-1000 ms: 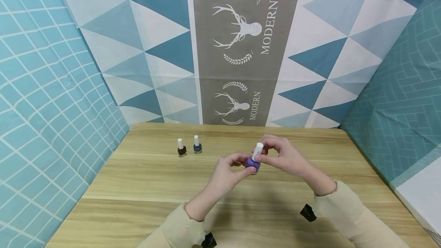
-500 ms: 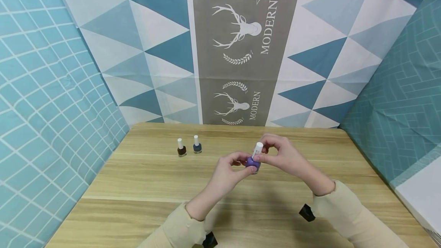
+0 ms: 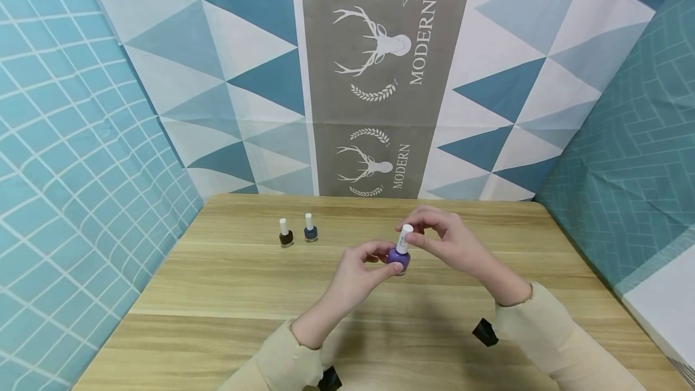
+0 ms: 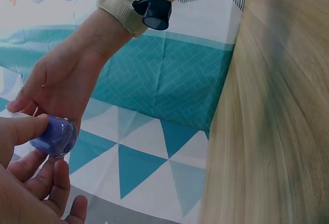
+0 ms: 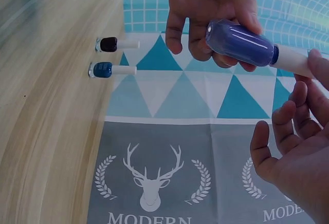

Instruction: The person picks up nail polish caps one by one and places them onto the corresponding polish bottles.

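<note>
Held above the table is a purple nail polish bottle (image 3: 398, 260) with a white cap (image 3: 403, 240), its cap end leaning a little to the right. My left hand (image 3: 355, 273) grips the purple glass body (image 5: 239, 44) between thumb and fingers. At the upper end of the cap, my right hand (image 3: 450, 246) pinches it with thumb and index finger, and its other fingers curl loosely. The cap sits on the neck of the bottle, with a dark collar showing between them in the right wrist view.
Two more nail polish bottles stand upright toward the back left of the wooden table (image 3: 244, 294): a dark brown one (image 3: 286, 237) and a dark blue one (image 3: 311, 233). Patterned cloths hang at the back and both sides. A white object (image 3: 662, 306) borders the right edge.
My right thumb and fingers have moved up from the base of the cap toward its top, baring more of the cap. The left hand and the bottle stay nearly still.
</note>
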